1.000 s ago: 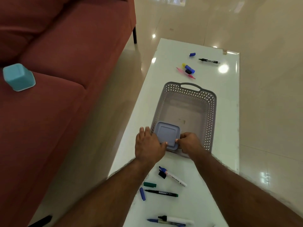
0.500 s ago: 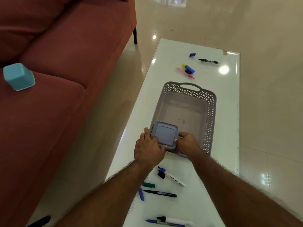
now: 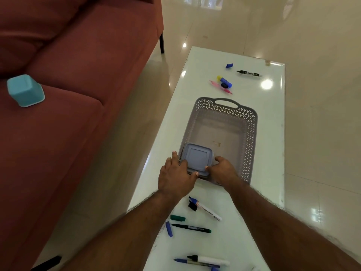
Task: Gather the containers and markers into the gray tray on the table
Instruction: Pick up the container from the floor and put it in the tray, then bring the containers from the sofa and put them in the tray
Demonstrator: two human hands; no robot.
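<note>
A gray perforated tray [image 3: 252, 133] stands on the white table. In its near left corner sits a square gray-blue lidded container [image 3: 197, 159]. My left hand [image 3: 175, 175] grips the container's left and near side, and my right hand [image 3: 222, 169] holds its right near corner. Markers and caps lie near me: a white marker with blue tip [image 3: 207, 209], a black marker [image 3: 191, 228], a green cap [image 3: 177, 218], a blue cap [image 3: 169, 228]. Beyond the tray lie a black marker [image 3: 248, 73], a pink pen [image 3: 220, 87] and a blue-yellow marker [image 3: 224, 81]. A turquoise container [image 3: 25, 90] lies on the sofa.
The red sofa [image 3: 78, 75] runs along the left, with a strip of floor between it and the table. More markers [image 3: 205, 261] lie at the table's near edge. A black marker [image 3: 46, 263] lies on the floor at lower left. Shiny tiled floor lies to the right.
Both hands moved the lidded container slightly forward and down into the tray's near left corner. Nothing else on the table moved.
</note>
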